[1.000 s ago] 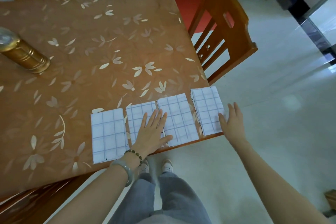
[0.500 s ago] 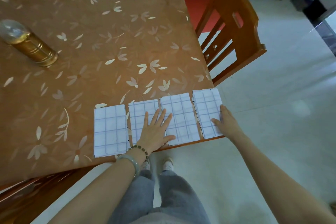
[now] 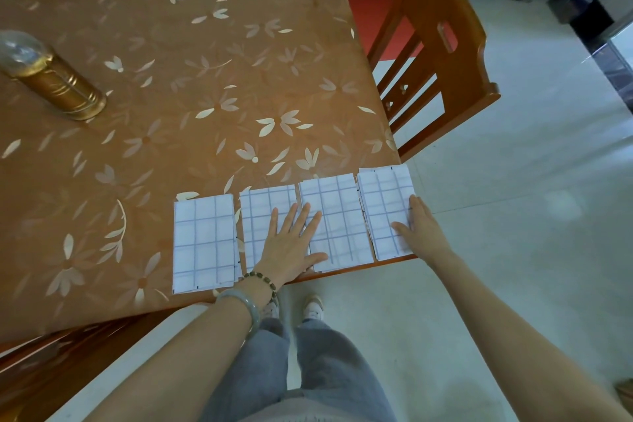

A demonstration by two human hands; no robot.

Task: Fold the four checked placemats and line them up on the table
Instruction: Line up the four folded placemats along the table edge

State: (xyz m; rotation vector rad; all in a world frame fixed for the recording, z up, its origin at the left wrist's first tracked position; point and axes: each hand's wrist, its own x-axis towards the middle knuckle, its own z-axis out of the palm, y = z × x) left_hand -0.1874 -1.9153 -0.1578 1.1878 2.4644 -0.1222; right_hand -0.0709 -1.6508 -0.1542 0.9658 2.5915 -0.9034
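Four folded checked placemats are lying side by side along the near edge of the table (image 3: 171,96). The leftmost placemat (image 3: 203,243) is sitting untouched. The left hand (image 3: 291,243) is pressing down flat with fingers spread, its palm covering the gap between the second placemat (image 3: 260,212) and the third placemat (image 3: 337,216). The right hand (image 3: 419,229) is lying open against the fourth placemat (image 3: 383,202), thumb resting on it and straight fingers running along its right edge at the table corner

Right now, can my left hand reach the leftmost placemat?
Likely yes: your left hand rests flat, partly on the second placemat, right beside the leftmost placemat, and nothing stands between them.
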